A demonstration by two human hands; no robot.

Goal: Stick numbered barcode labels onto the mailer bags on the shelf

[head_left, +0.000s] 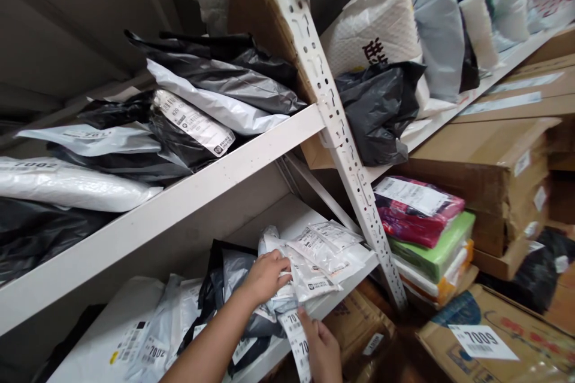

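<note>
At far left, a long white plastic mailing bag (76,185) marked 7002 lies among black bags on the upper white metal shelf (215,179). Below it, a large flat white plastic mailing bag (103,329) leans on the lower shelf. Toward the middle, the left hand (268,275), fingers curled, touches the left side of a pile of small white plastic packets with printed labels (321,251); whether it grips one I cannot tell. Just below hangs a white paper strip of numbered labels (296,338), apparently pinched by the right hand (323,347), though its fingers are partly hidden. Farther right stand a white perforated metal post (335,108) and, low down, a brown cardboard carton (438,335) labelled 7009.
</note>
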